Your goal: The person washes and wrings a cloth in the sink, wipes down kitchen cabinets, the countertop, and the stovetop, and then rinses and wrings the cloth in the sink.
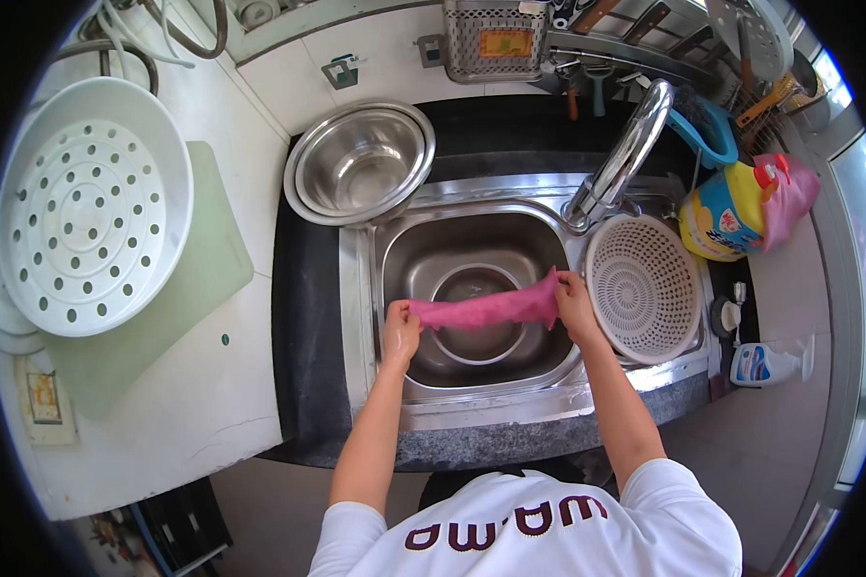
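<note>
A pink cloth (486,310) is stretched between my two hands above the steel sink (414,252). At its left end, my left hand (400,335) pinches the edge. My right hand (573,306) grips the other end, which sits slightly higher and bunches at the corner. Below the cloth, a round metal rim (481,363) shows in the sink; I cannot tell whether it belongs to a bowl. The chrome faucet (625,159) arches up behind the sink's right side.
Nested steel bowls (359,163) stand at the sink's back left. A white colander (643,288) lies to the right, near a yellow detergent bottle (726,212) and a spray bottle (770,364). A perforated white tray (91,207) and green board (207,260) are on the left wall.
</note>
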`<action>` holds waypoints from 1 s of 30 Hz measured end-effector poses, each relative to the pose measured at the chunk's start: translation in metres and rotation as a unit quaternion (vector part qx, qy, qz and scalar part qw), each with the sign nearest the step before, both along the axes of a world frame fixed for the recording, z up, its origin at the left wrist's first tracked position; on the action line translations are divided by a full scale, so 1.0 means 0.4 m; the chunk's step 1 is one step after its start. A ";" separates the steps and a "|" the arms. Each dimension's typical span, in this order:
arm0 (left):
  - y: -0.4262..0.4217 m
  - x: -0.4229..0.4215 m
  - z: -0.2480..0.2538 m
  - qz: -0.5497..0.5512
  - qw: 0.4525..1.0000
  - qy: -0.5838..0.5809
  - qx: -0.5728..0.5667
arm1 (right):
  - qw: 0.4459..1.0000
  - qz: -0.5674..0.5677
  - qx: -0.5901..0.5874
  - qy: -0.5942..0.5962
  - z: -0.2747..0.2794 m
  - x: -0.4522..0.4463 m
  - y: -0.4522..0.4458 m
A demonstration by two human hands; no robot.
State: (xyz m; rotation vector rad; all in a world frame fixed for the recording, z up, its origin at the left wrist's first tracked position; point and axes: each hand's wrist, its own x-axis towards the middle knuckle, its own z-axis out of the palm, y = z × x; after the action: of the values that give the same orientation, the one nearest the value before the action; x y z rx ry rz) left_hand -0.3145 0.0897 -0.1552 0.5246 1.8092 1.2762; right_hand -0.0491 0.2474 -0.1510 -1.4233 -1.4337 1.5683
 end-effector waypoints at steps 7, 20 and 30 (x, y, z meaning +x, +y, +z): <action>0.067 0.125 -0.129 -0.167 0.960 0.223 0.035 | 0.808 0.323 0.385 -0.308 -0.105 -0.155 -0.071; 0.138 0.108 -0.259 0.124 0.900 -0.407 -0.091 | 0.943 0.226 0.105 -0.222 -0.229 -0.296 -0.170; 0.133 0.142 -0.285 0.074 0.865 -0.475 0.142 | 0.869 0.231 0.415 -0.135 -0.090 -0.326 -0.148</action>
State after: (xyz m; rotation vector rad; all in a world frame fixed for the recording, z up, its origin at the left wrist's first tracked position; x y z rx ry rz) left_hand -0.2576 0.1429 -0.2693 -0.1254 0.8413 1.5368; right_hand -0.1797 0.1882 -0.1869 -0.8080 -2.3593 0.7634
